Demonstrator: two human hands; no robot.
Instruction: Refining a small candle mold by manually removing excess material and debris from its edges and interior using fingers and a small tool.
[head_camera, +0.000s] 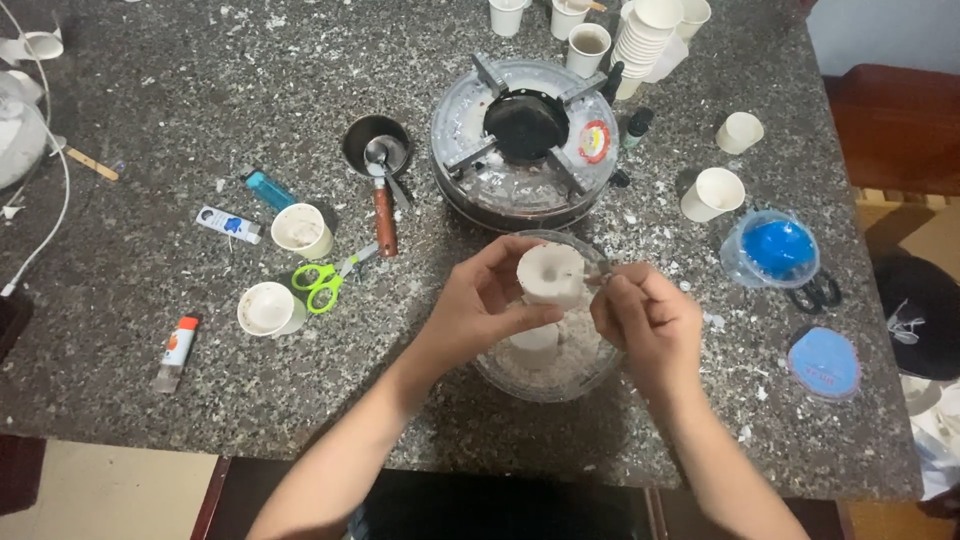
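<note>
Over the desk (130, 330) near its front edge, above a glass bowl (548, 372), held a white wax cylinder (551, 273) upright in the curled left hand (478, 303), right hand (648, 318) pinching a small tool beside its right rim.

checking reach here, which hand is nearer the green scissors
Left. The left hand holds the white candle over the glass bowl, just right of the green scissors. The right hand is farther right, beyond the candle.
</note>
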